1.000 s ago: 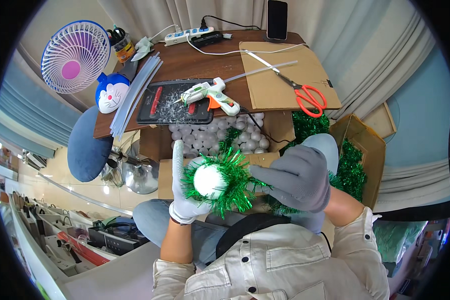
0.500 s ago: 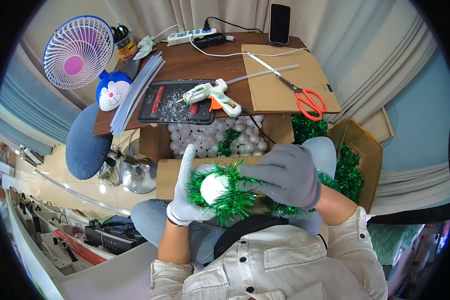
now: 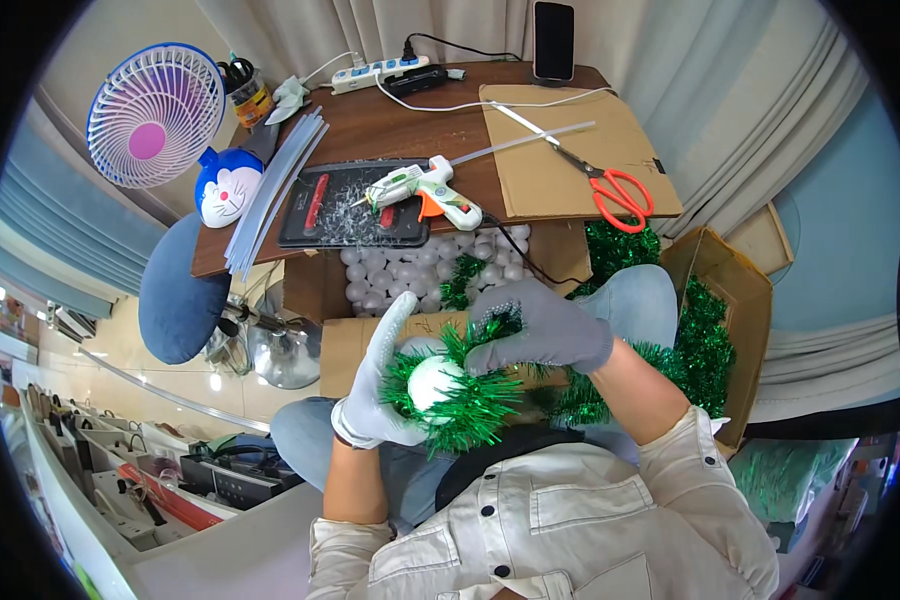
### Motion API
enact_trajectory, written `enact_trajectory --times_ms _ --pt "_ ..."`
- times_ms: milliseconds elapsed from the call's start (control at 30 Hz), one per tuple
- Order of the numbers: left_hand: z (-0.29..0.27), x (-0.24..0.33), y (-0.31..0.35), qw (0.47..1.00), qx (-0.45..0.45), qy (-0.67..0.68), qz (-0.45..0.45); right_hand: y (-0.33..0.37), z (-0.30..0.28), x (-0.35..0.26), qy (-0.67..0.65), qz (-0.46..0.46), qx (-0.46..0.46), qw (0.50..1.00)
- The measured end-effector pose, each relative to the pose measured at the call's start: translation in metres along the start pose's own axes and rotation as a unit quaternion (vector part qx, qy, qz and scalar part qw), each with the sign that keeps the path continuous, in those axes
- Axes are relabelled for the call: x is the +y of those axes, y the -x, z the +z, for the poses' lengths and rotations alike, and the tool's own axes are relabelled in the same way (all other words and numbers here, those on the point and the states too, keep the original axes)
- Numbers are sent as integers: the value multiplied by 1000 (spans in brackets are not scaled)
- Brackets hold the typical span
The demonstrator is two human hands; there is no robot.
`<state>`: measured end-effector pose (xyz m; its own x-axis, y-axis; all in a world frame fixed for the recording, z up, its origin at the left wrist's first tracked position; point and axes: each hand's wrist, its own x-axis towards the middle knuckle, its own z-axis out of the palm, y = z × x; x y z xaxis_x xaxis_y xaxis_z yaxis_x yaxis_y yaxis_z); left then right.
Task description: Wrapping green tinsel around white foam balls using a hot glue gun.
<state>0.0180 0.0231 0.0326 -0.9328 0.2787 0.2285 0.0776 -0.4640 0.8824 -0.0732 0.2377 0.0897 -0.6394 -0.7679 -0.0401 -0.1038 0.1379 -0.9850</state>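
Observation:
Above my lap, my left hand (image 3: 368,392), in a pale glove, is closed round a white ball (image 3: 433,384), its thumb pointing up. Green tinsel garland (image 3: 475,415) rings the ball, leaving its white face bare toward me. My right hand (image 3: 542,326), in a grey dotted glove, pinches the tinsel at the ball's upper right. A further length of the garland (image 3: 582,400) trails beneath my right wrist toward a cardboard box (image 3: 748,330) on the right, which holds more green tinsel. My right fingertips are partly hidden by the strands.
On the brown table (image 3: 370,125) a glue gun (image 3: 425,190) rests on a black tray (image 3: 315,215). Orange-handled scissors (image 3: 620,195) lie on cardboard (image 3: 515,150). Clear glue sticks (image 3: 275,190) and a fan (image 3: 155,115) are at the left. Below sits a box of white balls (image 3: 395,275).
My right hand has shifted left and turned, its fingers now curled in over the tinsel's upper right side. The ball and my left hand have moved slightly right and down.

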Motion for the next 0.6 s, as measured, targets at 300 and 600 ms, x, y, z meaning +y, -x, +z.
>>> enact_trajectory --times_ms 300,600 --pt "-3 -4 -2 996 -76 -43 2 5 -28 -11 157 -210 -79 962" --pt "-3 -2 0 994 -92 -38 -43 -12 -18 -9 111 -189 -134 966"
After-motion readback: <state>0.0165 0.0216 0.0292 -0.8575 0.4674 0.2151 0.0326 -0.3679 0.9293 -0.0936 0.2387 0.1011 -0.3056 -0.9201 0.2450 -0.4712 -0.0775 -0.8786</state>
